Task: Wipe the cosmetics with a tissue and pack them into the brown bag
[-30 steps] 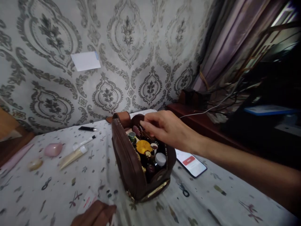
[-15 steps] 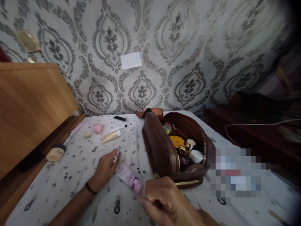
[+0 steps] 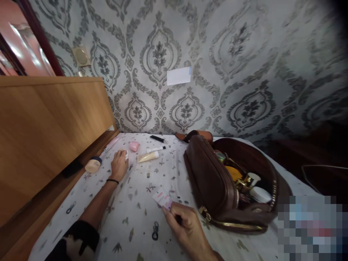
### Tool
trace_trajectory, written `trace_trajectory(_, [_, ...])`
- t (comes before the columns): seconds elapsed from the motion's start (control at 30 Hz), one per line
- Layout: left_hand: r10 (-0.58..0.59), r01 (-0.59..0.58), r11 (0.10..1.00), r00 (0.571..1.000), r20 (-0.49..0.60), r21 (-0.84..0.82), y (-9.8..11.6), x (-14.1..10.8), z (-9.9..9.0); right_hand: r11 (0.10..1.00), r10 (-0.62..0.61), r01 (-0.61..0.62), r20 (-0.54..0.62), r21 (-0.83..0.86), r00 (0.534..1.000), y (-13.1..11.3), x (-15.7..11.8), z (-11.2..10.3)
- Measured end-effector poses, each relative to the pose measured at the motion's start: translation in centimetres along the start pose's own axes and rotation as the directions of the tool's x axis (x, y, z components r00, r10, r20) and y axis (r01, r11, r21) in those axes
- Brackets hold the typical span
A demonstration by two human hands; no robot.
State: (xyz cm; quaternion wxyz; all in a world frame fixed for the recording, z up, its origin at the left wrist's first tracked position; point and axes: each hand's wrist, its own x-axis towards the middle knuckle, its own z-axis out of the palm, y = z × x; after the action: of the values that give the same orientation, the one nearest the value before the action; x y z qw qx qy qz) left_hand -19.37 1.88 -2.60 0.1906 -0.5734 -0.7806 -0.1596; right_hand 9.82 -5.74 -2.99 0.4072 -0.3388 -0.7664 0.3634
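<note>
My left hand (image 3: 119, 165), with a black band on its wrist, reaches to the far left of the patterned cloth. Its fingers curl down where a small beige piece lay; a small white thing shows at the fingertips, too small to name. My right hand (image 3: 187, 223) is closed around a lilac-and-white squeeze tube (image 3: 163, 198), its flat end sticking out to the upper left and the rest hidden in the fist. Right of that hand stands an open brown cosmetic bag (image 3: 210, 177), holding a white-lidded jar (image 3: 260, 194) and gold-capped items.
Close to my left hand are a pink rounded item (image 3: 134, 146), a cream-coloured tube (image 3: 148, 156), a white pen-like stick (image 3: 156, 149) and a dark-lidded jar (image 3: 93, 164). A black pen-like item (image 3: 158, 139) lies farther back. A wooden panel (image 3: 54, 119) borders the left; a papered wall rises behind.
My left hand has moved forward and left to the small beige piece. My right hand now covers more of the lilac tube. The view has turned left.
</note>
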Motion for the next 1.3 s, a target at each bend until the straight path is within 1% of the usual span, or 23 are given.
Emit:
trace_trajectory(0.13, [-0.071,0.071,0.986,0.997,-0.001,0.154,-3.0,-0.1,-2.1,0.998,-0.061,0.060,-0.014,-0.031,0.998,0.0,-0.4,0.1])
trace_trajectory(0.27, [-0.160,0.161,0.953,0.987,-0.025,0.257,-5.8,-1.5,-4.6,0.997,-0.070,0.071,-0.060,0.013,0.996,0.1,-0.4,0.1])
trace_trajectory(0.3, [-0.192,0.189,0.943,0.981,-0.016,0.273,-6.5,-1.9,-5.0,0.998,-0.063,0.065,-0.068,0.026,0.996,0.0,-0.5,0.1])
trace_trajectory(0.37, [-0.275,0.234,0.913,0.958,0.080,0.333,-7.6,-2.8,-5.6,0.998,-0.043,0.047,-0.071,0.046,0.997,-0.1,-0.7,0.1])
trace_trajectory(0.5, [-0.235,0.177,0.935,0.959,0.161,0.308,-9.0,-3.3,-5.8,0.999,-0.017,0.019,-0.046,0.050,0.999,-0.2,-1.1,0.0])
trace_trajectory(0.57, [-0.230,0.189,0.942,0.966,0.121,0.277,-8.9,-3.2,-5.9,0.999,-0.028,0.029,-0.039,0.042,0.999,-0.2,-1.3,-0.1])
trace_trajectory(0.63, [-0.232,0.218,0.961,0.971,0.064,0.167,-8.1,-3.1,-6.1,0.999,-0.037,0.038,-0.042,0.038,0.998,-0.2,-1.5,-0.3])
trace_trajectory(0.67, [-0.229,0.226,0.972,0.972,0.052,0.066,-7.5,-3.0,-6.3,0.998,-0.037,0.040,-0.048,0.044,0.998,-0.2,-1.5,-0.4])
trace_trajectory(0.7, [-0.224,0.227,0.971,0.973,0.051,-0.072,-6.6,-3.0,-6.6,0.998,-0.034,0.037,-0.055,0.057,0.998,-0.3,-1.5,-0.4])
trace_trajectory(0.73, [-0.219,0.229,0.944,0.973,0.071,-0.236,-5.5,-3.0,-7.0,0.996,-0.024,0.028,-0.061,0.079,0.998,-0.4,-1.5,-0.5])
trace_trajectory(0.77, [-0.216,0.239,0.883,0.971,0.101,-0.405,-4.1,-3.1,-7.4,0.993,-0.001,0.009,-0.064,0.116,0.998,-0.6,-1.5,-0.5])
trace_trajectory(0.8, [-0.218,0.258,0.776,0.966,0.139,-0.576,-2.6,-3.4,-7.8,0.984,0.038,-0.027,-0.054,0.176,0.998,-0.8,-1.4,-0.5])
trace_trajectory(0.83, [-0.199,0.306,0.646,0.952,0.234,-0.699,-0.9,-3.8,-8.3,0.963,0.089,-0.077,-0.033,0.258,0.996,-0.9,-1.3,-0.4])
trace_trajectory(0.87, [-0.161,0.356,0.526,0.933,0.321,-0.772,0.9,-4.4,-8.9,0.928,0.144,-0.134,-0.002,0.348,0.990,-1.1,-1.2,-0.3])
trace_trajectory(0.93, [-0.015,0.390,0.337,0.912,0.409,-0.857,4.6,-5.8,-10.0,0.827,0.224,-0.224,0.063,0.516,0.973,-1.4,-0.9,-0.1])
trace_trajectory(0.97, [0.067,0.384,0.278,0.907,0.417,-0.880,6.2,-6.6,-10.5,0.774,0.234,-0.240,0.088,0.585,0.968,-1.6,-0.7,-0.1])
trace_trajectory(1.0, [0.154,0.373,0.247,0.896,0.416,-0.895,7.7,-7.4,-10.9,0.731,0.229,-0.239,0.100,0.639,0.968,-1.7,-0.6,-0.1])
trace_trajectory(1.03, [0.240,0.339,0.230,0.889,0.390,-0.912,8.9,-8.0,-11.2,0.699,0.220,-0.229,0.102,0.678,0.970,-1.8,-0.6,-0.2])
trace_trajectory(1.1, [0.342,0.253,0.250,0.880,0.330,-0.935,10.6,-9.0,-11.3,0.647,0.211,-0.211,0.094,0.733,0.973,-1.9,-0.7,-0.6])
trace_trajectory(1.2, [0.361,0.112,0.343,0.901,0.241,-0.932,11.4,-9.7,-10.9,0.616,0.218,-0.199,0.079,0.762,0.973,-1.5,-0.9,-1.1])
trace_trajectory(1.23, [0.364,0.041,0.385,0.911,0.193,-0.922,11.4,-9.8,-10.7,0.619,0.209,-0.196,0.080,0.761,0.975,-1.3,-1.0,-1.2])
trace_trajectory(1.27, [0.379,-0.048,0.432,0.916,0.133,-0.901,11.4,-9.9,-10.5,0.644,0.195,-0.185,0.074,0.742,0.978,-1.1,-1.1,-1.2])
trace_trajectory(1.3, [0.411,-0.150,0.478,0.909,0.069,-0.865,11.4,-9.9,-10.4,0.697,0.179,-0.164,0.052,0.698,0.982,-0.8,-1.1,-1.3])
